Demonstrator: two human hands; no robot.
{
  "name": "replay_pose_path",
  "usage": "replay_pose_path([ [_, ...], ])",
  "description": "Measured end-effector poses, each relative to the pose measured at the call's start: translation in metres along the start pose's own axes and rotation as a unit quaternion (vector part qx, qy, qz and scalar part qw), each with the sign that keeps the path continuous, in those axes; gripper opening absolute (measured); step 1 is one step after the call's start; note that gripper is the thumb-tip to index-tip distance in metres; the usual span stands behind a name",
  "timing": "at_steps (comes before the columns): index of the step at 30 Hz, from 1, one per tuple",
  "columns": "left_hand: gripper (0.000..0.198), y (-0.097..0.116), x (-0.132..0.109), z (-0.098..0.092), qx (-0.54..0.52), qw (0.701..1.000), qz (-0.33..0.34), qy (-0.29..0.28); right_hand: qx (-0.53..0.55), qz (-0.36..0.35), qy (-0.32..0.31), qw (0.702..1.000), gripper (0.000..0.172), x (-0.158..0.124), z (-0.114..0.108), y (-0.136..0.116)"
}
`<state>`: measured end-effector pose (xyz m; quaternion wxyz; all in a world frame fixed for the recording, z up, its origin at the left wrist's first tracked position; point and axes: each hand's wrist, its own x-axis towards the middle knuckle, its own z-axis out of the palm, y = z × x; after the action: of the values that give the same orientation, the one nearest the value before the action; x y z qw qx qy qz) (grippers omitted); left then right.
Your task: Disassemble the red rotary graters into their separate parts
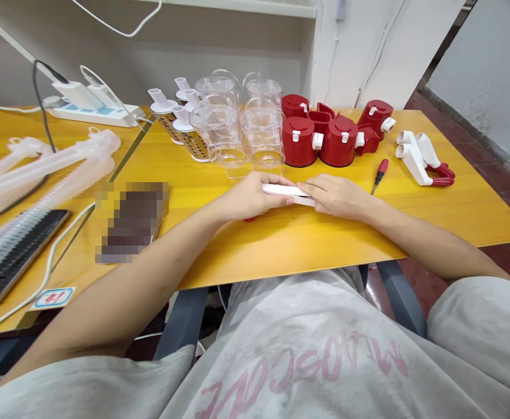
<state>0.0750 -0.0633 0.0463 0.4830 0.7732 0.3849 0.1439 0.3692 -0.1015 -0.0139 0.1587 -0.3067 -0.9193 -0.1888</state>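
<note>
Near the front middle of the table, my left hand [255, 195] and my right hand [337, 195] grip a white plastic crank handle [281, 190] between them. It shows as two white bars with a narrow gap; whether they are one part or two I cannot tell. My left thumb and fingers pinch its left end, while my right fingers close over the right end. A bit of red [249, 219] peeks out under my left hand. Right of my hands lie similar white crank handles with red grips [424, 160], and a red-handled screwdriver [381, 171].
Behind my hands stand several clear plastic housings [224, 125], perforated metal grater drums [193, 139] and red bases [337, 139]. A pixelated dark object [132, 221] lies by my left forearm. Far left are a power strip [93, 110], cables and translucent plastic parts [49, 166].
</note>
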Motion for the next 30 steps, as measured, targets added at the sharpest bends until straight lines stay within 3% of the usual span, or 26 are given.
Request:
replay_pose_path([
  [4,0.073,0.000,0.001,0.000,-0.012,1.000,0.006,-0.007,0.049,0.004,0.017,0.999,0.050,-0.001,-0.005,0.002],
  [10,0.070,0.001,0.000,0.000,0.014,0.999,0.037,-0.001,0.128,0.036,0.005,0.991,0.060,-0.003,-0.008,0.003],
  [21,0.066,-0.005,0.004,0.004,0.004,0.998,0.055,0.004,0.084,0.018,0.015,0.996,0.054,-0.001,0.002,0.003],
  [30,0.067,-0.014,0.004,0.009,0.054,0.988,0.139,0.035,0.209,0.086,0.042,0.973,0.055,0.001,-0.005,0.000],
])
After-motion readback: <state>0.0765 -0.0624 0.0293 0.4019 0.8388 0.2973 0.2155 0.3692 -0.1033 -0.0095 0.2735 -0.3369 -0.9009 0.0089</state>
